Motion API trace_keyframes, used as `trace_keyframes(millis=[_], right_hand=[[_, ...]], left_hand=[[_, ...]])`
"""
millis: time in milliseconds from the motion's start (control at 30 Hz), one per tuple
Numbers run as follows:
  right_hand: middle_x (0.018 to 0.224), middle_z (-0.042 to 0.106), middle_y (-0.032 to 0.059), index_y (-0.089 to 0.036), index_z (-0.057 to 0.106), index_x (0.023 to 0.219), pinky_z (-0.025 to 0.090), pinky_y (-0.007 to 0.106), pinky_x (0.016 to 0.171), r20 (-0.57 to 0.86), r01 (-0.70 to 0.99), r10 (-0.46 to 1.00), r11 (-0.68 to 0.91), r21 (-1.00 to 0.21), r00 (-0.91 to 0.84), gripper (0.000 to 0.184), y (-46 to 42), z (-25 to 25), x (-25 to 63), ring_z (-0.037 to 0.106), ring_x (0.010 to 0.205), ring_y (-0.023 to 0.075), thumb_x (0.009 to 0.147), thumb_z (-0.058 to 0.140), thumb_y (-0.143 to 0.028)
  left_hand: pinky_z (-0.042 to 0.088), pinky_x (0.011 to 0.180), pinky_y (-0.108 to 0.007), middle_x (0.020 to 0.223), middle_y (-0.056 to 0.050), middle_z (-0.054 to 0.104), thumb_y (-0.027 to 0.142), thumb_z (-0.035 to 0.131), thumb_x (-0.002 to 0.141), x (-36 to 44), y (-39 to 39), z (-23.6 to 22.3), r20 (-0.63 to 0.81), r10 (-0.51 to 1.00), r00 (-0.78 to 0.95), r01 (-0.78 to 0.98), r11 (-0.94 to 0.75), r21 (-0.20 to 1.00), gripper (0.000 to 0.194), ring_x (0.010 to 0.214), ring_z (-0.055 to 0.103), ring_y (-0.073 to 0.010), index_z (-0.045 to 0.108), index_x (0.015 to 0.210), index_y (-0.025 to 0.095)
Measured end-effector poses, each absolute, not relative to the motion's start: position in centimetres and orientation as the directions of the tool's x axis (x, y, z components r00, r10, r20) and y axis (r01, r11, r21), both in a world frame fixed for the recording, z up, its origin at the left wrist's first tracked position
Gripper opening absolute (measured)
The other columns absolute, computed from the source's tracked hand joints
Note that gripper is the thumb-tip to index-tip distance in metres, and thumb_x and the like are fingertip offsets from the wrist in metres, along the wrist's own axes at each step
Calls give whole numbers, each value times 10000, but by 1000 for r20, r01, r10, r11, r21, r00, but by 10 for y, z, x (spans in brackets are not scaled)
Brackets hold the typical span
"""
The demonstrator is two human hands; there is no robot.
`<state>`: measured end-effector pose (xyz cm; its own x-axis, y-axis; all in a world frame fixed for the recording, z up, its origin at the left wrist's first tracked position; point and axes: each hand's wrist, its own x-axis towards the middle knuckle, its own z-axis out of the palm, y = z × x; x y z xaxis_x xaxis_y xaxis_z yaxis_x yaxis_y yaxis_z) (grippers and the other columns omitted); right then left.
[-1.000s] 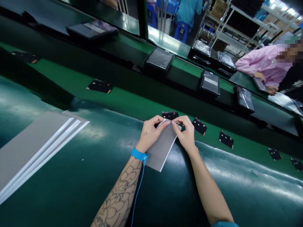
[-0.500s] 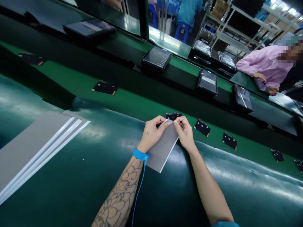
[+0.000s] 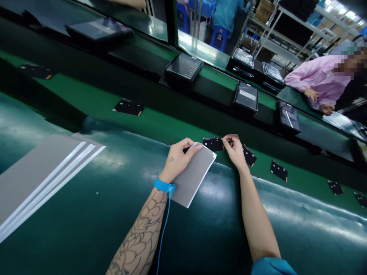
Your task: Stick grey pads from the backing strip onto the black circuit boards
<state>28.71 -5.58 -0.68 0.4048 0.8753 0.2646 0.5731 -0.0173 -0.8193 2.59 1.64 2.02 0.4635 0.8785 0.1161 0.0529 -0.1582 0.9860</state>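
The left hand (image 3: 178,159) pinches the sheets (image 3: 195,173) by their top edge, over the table (image 3: 71,229), probably to steady them with most of the face uncovered; the right hand (image 3: 236,152) is apart, beside a board (image 3: 212,144) on the belt (image 3: 169,130); whether it grips anything, I cannot tell.

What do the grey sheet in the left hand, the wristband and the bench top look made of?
Grey sheet: probably paper or thin plastic; matte, flat, thin white edges.
Wristband: perhaps fabric or soft plastic; plain blue, curving closely.
Bench top: likely rubber or vinyl matting; glossy green, with bright reflections and slight ripples.
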Motion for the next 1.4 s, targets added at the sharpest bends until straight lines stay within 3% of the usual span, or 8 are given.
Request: trace_keyframes(millis=[100,167,667,933,1067,1200,1300,1400], right_hand=[[1125,676,102,-237,710,1006,504,481,1063,282,661,904,-1,-751,322,347,-48,-10,293,622,1124,282,1057,604,-563],[1131,670,108,-239,706,1011,492,508,1094,263,684,917,-14,-729,299,360,-45,-12,297,619,1137,295,1058,594,-577],[1166,643,115,-248,644,1002,444,510,1123,191,790,963,-36,-612,191,170,-49,-8,316,615,1139,314,1062,541,-370],[1129,655,113,-243,654,1008,498,513,1041,203,783,940,-96,-614,275,142,-50,-8,317,606,1029,302,1004,636,-384],[1294,678,117,-248,641,1282,545,464,990,194,685,934,-69,-725,299,378,-59,3,323,634,1074,278,998,698,-491],[1554,613,112,-313,588,1510,479,558,1167,47,722,996,-18,-692,71,703,-77,15,337,566,1404,356,908,839,-576],[1502,635,119,-312,624,1472,427,628,1221,53,773,998,0,-634,44,725,-80,12,340,548,1432,390,852,895,-575],[1396,641,141,-287,661,1396,458,635,1191,89,796,988,-46,-604,124,678,-71,2,327,574,1362,398,832,908,-570]], left_hand=[[460,674,-282,777,-16,716,461,754,986,26,17,19,118,876,468,61,-166,984,326,738,632,-176,660,807,205],[470,678,-287,779,-20,726,463,754,987,27,16,20,119,874,471,66,-170,983,327,738,643,-181,663,805,207],[479,712,-301,792,-27,750,455,758,987,28,15,20,140,855,500,92,-213,973,314,775,680,-200,688,807,208],[481,695,-302,797,-29,758,483,754,1001,27,16,17,148,851,504,103,-229,968,328,764,680,-201,702,823,212],[482,701,-302,801,-30,761,478,756,1001,27,16,17,146,855,498,88,-218,972,325,768,683,-199,702,822,212],[483,691,-296,789,-27,756,469,755,1000,27,16,18,136,861,491,74,-197,978,323,758,677,-194,693,816,211],[480,684,-292,777,-19,739,475,761,997,27,16,18,135,863,488,76,-196,978,334,752,669,-189,683,807,212],[479,698,-293,788,-15,734,470,763,999,26,16,16,137,858,495,75,-200,977,332,760,667,-185,677,809,210]])
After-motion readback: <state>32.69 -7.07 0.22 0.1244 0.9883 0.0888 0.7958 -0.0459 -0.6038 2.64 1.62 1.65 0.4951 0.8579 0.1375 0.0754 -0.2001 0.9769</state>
